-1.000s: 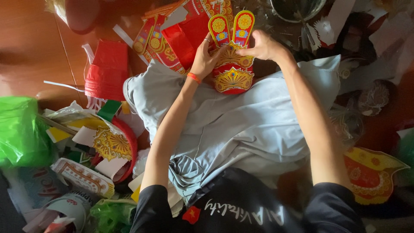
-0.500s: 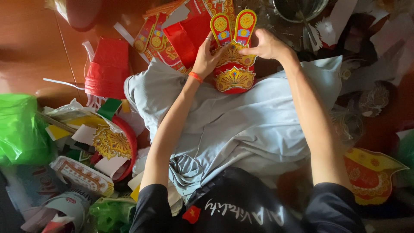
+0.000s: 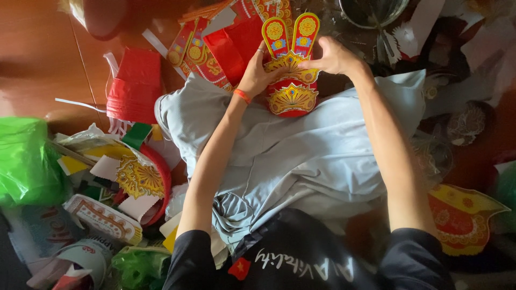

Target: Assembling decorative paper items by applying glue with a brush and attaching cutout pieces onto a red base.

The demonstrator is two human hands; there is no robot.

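Two bare hands meet at the upper middle of the head view, both closed on a red and gold printed cardboard ornament with two rounded upright tabs (image 3: 291, 70), which rests on the pale grey trousers (image 3: 301, 161) over the person's knees. The left hand (image 3: 257, 72), with an orange band at the wrist, has its fingers curled round the ornament's left edge; the right hand (image 3: 334, 55) pinches the right side near the base of the tabs, fingers folded in with little gap showing. The piece looks like thin card: light, fairly stiff across the flat face, easy to crease at the tabs and the folds. Hold at the broader lower body or along the edges seems safer than at the tabs.

Behind it, at top centre, lies a heap of flat red and gold card sheets (image 3: 215, 48). A stack of red folded paper pieces (image 3: 134, 91) sits at upper left on the brown wooden floor (image 3: 37, 53). At the left edge is a crumpled green plastic bag (image 3: 27, 161), with a round red card piece bearing a gold fan pattern (image 3: 141, 180) beside it, and a long white printed carton (image 3: 105, 219) lower left. A red and yellow shield-shaped card (image 3: 462, 217) lies at lower right.
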